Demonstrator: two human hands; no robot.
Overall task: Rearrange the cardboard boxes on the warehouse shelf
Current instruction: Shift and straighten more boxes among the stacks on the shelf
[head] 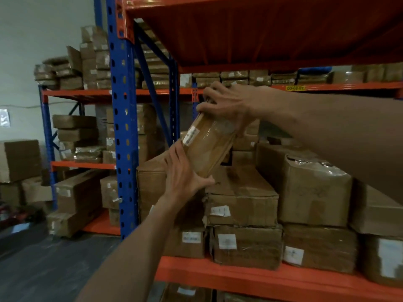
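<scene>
Box [208,144] held above stacked boxes [241,199] on shelf [261,277], tilted, long axis 1-to-7 o'clock. Upper end gripped by right hand [226,103], fingers curled; lower end cupped by left hand [185,177], at 7 o'clock. Both hands equally engaged.

I've got both hands on a tilted, tape-wrapped cardboard box [209,144]: right hand [226,105] clamped over its top end, left hand [185,177] cupping the bottom, held above the stacked boxes [242,205] on the orange shelf [250,277], beside the blue upright [122,127].
</scene>
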